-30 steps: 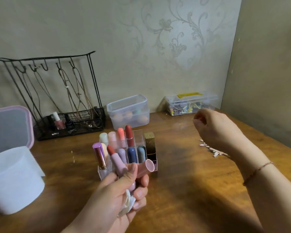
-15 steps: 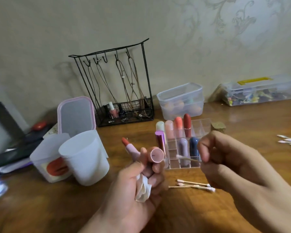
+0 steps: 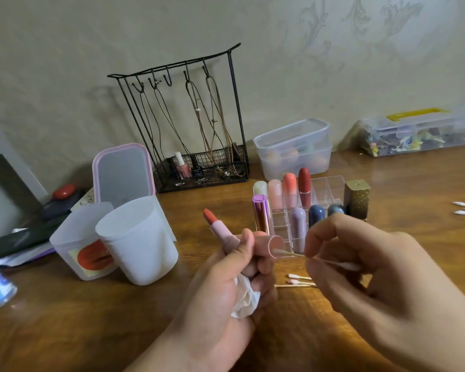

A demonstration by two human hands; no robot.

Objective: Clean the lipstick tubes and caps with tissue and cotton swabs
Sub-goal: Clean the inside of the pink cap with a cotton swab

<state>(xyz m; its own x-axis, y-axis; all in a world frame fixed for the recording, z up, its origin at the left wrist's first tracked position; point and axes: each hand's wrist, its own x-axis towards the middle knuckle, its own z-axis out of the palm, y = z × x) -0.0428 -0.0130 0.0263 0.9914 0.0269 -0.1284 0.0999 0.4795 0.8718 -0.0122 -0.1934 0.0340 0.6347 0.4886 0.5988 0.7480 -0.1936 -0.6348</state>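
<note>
Left hand: bare, no ring or glove to be seen; short, plain, unpainted nails.
Left forearm: bare as far as the lower edge of the view, no sleeve or cuff showing.
Right hand: bare, no ring to be seen on the fingers that show; nails mostly turned away from the camera.
Right wrist and forearm: bare to the frame's corner, no sleeve in view.

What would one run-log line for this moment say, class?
left hand: holds lipstick, cap, tissue | right hand: pinches swab | swab tip: in cap mouth | step: cleaning cap
</note>
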